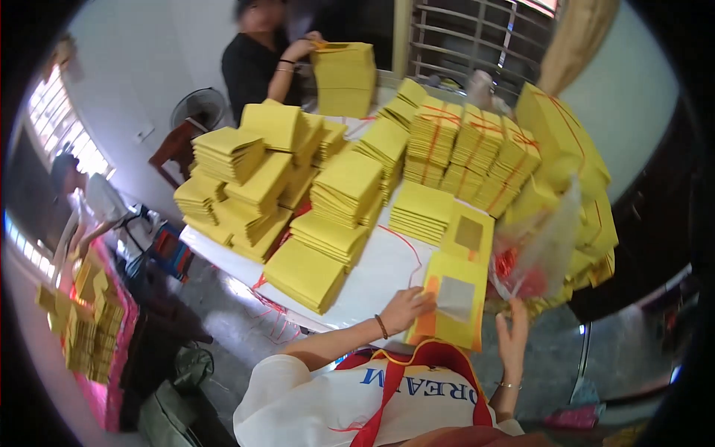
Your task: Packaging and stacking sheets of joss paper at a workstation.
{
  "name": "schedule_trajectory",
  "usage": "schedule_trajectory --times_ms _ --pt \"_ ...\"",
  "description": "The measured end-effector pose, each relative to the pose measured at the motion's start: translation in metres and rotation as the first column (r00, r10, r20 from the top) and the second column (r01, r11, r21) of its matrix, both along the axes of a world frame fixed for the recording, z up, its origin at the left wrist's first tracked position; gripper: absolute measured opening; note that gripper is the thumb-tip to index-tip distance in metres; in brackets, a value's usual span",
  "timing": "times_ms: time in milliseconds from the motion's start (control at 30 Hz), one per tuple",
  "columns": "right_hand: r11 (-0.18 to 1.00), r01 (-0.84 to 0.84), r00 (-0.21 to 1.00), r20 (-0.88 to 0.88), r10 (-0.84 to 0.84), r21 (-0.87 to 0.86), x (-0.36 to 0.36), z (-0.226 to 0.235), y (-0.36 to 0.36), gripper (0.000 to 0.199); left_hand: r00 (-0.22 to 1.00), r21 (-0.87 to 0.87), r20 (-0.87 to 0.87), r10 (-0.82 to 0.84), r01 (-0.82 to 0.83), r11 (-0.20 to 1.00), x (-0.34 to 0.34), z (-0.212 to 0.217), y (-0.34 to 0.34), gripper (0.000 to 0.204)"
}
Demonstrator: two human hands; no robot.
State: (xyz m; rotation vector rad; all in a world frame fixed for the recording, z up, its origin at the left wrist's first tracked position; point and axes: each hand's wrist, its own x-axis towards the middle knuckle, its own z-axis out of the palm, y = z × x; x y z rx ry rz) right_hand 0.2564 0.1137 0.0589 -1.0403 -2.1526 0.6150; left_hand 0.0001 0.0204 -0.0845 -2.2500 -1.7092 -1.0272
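Left hand (pixel 406 307) lies flat, fingers spread, on the yellow sheets (pixel 451 302) at the table (pixel 372 279) edge, 6 o'clock. Right hand (pixel 513 335) hovers open at the sheets' 3 o'clock, gripping nothing. Paper stacks (pixel 342 186) fill 12 o'clock.

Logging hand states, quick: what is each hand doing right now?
Left hand: fingers resting on the yellow paper sheet, not gripping.
Right hand: open, raised by the sheet's right edge, holding nothing.

Pale plain walls (pixel 134 82); barred window (pixel 477 37) at rear, bright window (pixel 63 119) at left; grey floor (pixel 238 328); standing fan (pixel 197 108) beside wooden chair (pixel 175 149)
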Motion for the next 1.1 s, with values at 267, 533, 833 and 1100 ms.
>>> schedule_trajectory --times_ms 267,533,833,1100 --pt "0.937 -0.106 0.993 0.017 0.119 -0.332 -0.024 -0.052 0.010 0.042 0.998 -0.034 0.056 -0.027 0.029 0.999 -0.005 0.005 0.005 0.050" --pt "0.869 -0.115 0.987 -0.154 0.045 -0.481 -0.019 -0.064 0.018 0.045 0.998 -0.076 0.059 -0.028 0.033 0.997 -0.004 0.010 0.003 0.050" --pt "0.915 -0.111 0.980 -0.198 0.035 -0.388 -0.012 -0.074 0.020 0.031 0.993 -0.074 0.105 -0.046 0.054 0.996 -0.003 0.012 0.003 0.052" --pt "0.934 -0.176 0.975 -0.186 0.121 -0.312 -0.009 -0.077 0.024 0.024 0.990 -0.086 0.128 -0.060 0.071 0.994 -0.007 0.017 0.004 0.055"
